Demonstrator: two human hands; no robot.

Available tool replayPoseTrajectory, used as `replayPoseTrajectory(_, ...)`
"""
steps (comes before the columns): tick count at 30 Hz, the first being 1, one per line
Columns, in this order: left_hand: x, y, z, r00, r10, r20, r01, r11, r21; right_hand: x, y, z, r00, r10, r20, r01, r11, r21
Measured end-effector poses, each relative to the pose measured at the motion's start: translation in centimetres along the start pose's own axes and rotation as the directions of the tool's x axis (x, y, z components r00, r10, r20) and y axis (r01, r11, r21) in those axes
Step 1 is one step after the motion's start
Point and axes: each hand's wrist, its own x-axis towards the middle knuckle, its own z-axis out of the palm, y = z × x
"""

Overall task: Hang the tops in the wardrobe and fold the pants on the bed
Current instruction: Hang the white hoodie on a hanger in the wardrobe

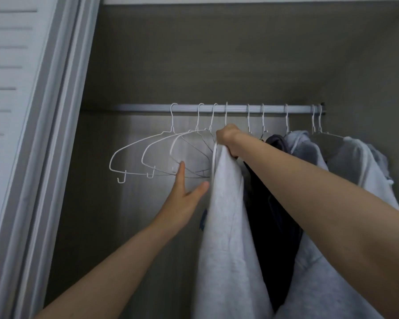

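A light grey top [228, 215] hangs on a white hanger whose hook sits on the wardrobe rail [217, 108]. My right hand [227, 140] grips the top's upper edge at the hanger's neck, just under the rail. My left hand [183, 199] reaches up beside the top with straight fingers; its fingertips touch the lower wire of an empty white hanger [187, 155]. Right of the grey top hang a dark top [272, 203] and a pale grey hooded top [309, 153].
Three empty white wire hangers [134, 155] hang at the left part of the rail. Another light top [364, 166] hangs at the far right. A white louvred wardrobe door [12, 88] and its frame stand on the left. The wardrobe's grey back wall [205, 54] rises above the rail.
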Motion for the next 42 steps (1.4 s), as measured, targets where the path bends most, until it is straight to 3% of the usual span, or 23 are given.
replayPoseTrajectory(3,-0.8,-0.4,1.5,0.992,0.004,0.128,-0.003,1.000,-0.006,0.3,0.2,1.2,1.000,0.020,-0.002,-0.020,0.998,0.055)
replayPoseTrajectory(8,-2.8,-1.9,3.3,0.981,0.066,0.182,-0.118,0.949,0.294,-0.2,0.8,0.3,0.999,0.029,0.027,-0.031,0.997,0.072)
replayPoseTrajectory(11,-4.4,-1.8,3.0,0.987,0.109,0.119,-0.154,0.860,0.487,-0.7,1.8,-0.6,0.995,0.054,0.082,-0.060,0.996,0.070)
replayPoseTrajectory(16,-6.4,-1.3,1.0,0.967,0.252,-0.038,-0.180,0.781,0.598,-1.0,2.8,-1.2,0.993,0.040,0.110,-0.056,0.987,0.149)
replayPoseTrajectory(21,-8.7,-3.3,1.8,0.995,0.066,0.077,-0.098,0.821,0.563,-2.6,2.9,-1.2,0.997,0.009,0.077,-0.011,1.000,0.020)
replayPoseTrajectory(24,-10.4,-4.8,2.1,0.997,0.039,0.074,-0.073,0.832,0.550,-4.1,3.5,0.1,0.999,-0.019,0.047,0.018,1.000,0.019)
replayPoseTrajectory(29,-12.8,-5.2,2.3,0.998,0.032,0.060,-0.059,0.849,0.525,-7.0,5.8,1.2,0.964,-0.246,-0.104,0.226,0.959,-0.173)
replayPoseTrajectory(32,-13.7,-4.9,2.5,0.997,0.009,0.081,-0.049,0.860,0.508,-8.3,6.7,1.2,0.939,-0.328,-0.105,0.301,0.930,-0.209)
replayPoseTrajectory(38,-15.9,-3.6,4.3,0.997,-0.063,0.037,0.032,0.826,0.563,-11.2,8.0,-0.3,0.925,-0.377,-0.036,0.367,0.917,-0.158)
replayPoseTrajectory(42,-18.3,-2.0,6.0,0.987,-0.129,-0.094,0.159,0.738,0.656,-15.2,9.3,-1.8,0.917,-0.398,0.002,0.396,0.913,-0.097)
